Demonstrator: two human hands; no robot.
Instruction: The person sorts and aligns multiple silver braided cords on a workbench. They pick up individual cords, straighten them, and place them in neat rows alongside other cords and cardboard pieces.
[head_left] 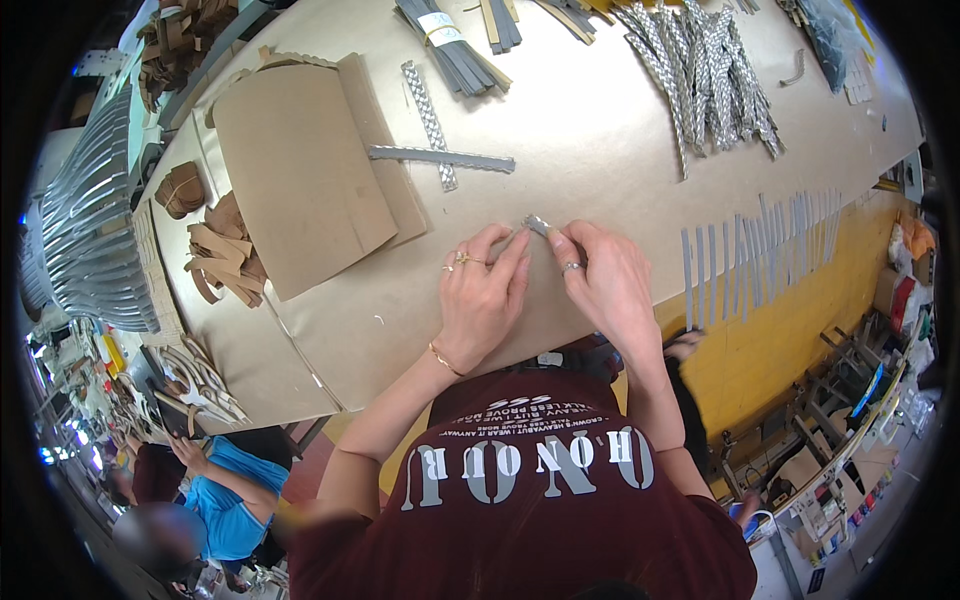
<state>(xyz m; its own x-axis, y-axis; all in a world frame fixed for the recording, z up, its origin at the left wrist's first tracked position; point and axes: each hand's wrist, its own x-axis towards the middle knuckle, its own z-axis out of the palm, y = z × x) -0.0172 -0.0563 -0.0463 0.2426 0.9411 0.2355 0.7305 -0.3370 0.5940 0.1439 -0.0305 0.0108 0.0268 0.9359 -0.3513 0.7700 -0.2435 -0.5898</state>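
Note:
Close to the table's front edge, my left hand (482,290) and my right hand (608,278) meet with fingers bent and pinched. Between their fingertips is a short grey-and-silver strip (538,225); the fingers cover much of it. A little farther off and to the left, a silver braided strip (424,112) lies crossed under a grey strip with a silver edge (470,160). Left of these sit large brown paper sheets (300,160), stacked and partly overlapping.
A pile of silver braided strips (705,80) lies at the back right. A bundle of grey strips (455,55) is at the back. Thin grey strips (760,255) hang along the right table edge. Brown cut pieces (228,250) lie left; a person in blue (235,490) is beyond.

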